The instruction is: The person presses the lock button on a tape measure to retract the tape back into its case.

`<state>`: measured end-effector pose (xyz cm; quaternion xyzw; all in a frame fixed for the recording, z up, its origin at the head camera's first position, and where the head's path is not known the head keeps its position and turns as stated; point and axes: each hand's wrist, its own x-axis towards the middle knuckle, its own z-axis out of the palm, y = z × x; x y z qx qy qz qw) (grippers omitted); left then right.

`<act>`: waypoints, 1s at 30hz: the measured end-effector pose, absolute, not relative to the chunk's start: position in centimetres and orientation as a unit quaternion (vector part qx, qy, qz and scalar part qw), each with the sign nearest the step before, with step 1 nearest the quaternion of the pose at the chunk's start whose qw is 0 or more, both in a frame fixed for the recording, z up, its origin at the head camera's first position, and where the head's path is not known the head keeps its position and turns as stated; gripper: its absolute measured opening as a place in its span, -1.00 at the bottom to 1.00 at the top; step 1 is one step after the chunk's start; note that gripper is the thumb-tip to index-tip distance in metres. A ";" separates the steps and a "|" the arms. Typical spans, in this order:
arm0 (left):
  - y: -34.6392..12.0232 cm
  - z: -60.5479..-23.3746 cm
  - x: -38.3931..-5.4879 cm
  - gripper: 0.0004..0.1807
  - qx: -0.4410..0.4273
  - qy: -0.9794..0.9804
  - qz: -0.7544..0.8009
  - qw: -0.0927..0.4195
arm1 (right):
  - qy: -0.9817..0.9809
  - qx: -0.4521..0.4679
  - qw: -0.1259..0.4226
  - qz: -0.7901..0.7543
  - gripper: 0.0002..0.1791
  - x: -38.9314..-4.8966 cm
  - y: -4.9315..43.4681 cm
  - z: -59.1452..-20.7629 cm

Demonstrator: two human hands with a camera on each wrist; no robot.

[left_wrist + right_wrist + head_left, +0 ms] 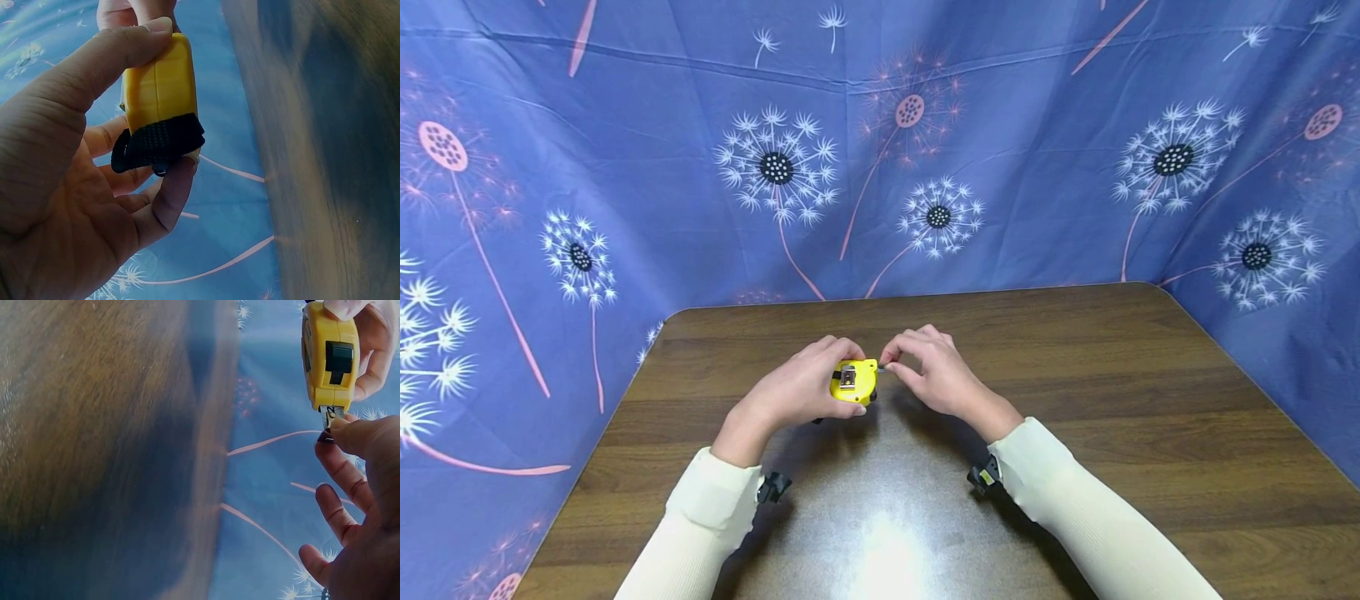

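Observation:
A yellow tape measure (859, 384) is held above the table by my left hand (805, 382), thumb on one edge and fingers on the other. It has a metal belt clip (847, 377) on its upward face. In the left wrist view a black strap (159, 142) hangs from the case. With thumb and index finger, my right hand (936, 371) pinches the metal end of the tape blade (330, 417). Only a short length of blade shows outside the case. The black lock button (339, 357) faces the right wrist camera.
The brown wooden table (1112, 400) spreads beneath both hands, with a bright glare near its front. Behind it and at the sides hangs a blue cloth (1037, 167) with a dandelion print. A small black device is strapped at each wrist.

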<state>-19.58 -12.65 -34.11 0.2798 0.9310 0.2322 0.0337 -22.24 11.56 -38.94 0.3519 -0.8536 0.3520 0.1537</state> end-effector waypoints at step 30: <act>-13.7 -34.5 -19.7 -0.32 0.280 0.936 0.213 0.024 | -0.865 0.337 0.162 0.335 -0.90 -22.5 12.1 -38.9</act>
